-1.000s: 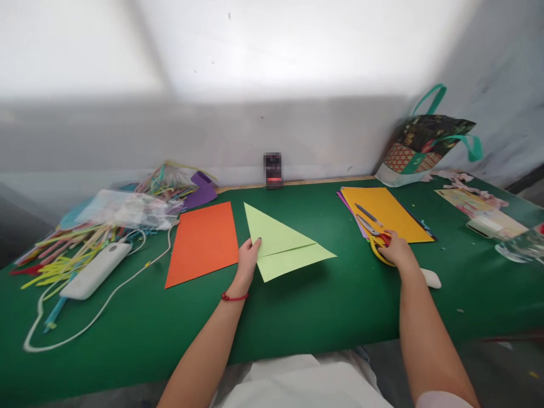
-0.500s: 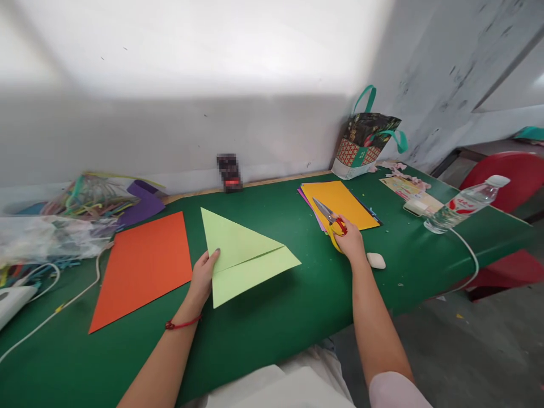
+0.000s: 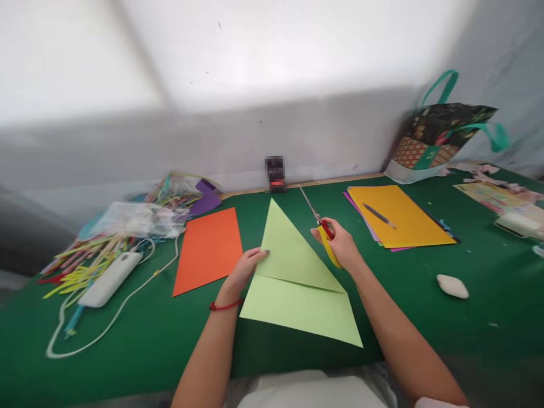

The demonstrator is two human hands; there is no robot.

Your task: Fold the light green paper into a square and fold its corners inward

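Note:
A light green sheet of paper (image 3: pixel 297 283), folded so that a triangular flap lies over a strip along its lower side, is held above the table by its left edge. My left hand (image 3: pixel 244 272) pinches it there, thumb on top and the other fingers partly hidden. In my right hand (image 3: pixel 343 243) is a pair of scissors (image 3: pixel 325 238) with yellow and red handles. The metal blades point up and away from me, just right of the paper and apart from it; they look closed or nearly so.
An orange sheet (image 3: pixel 208 249) lies left on the green table (image 3: pixel 140 351). To the right are stacked yellow paper (image 3: pixel 412 215) with a pen (image 3: pixel 379 216), an eraser (image 3: pixel 453 286) and a tote bag (image 3: pixel 433 141). A white power bank (image 3: pixel 111 277), its cable and colourful strips (image 3: pixel 76 272) sit far left.
The scissors have come off the yellow stack and moved left toward the green paper, uncovering a pen. The green paper has turned, its strip side now facing me. The camera view has swung left.

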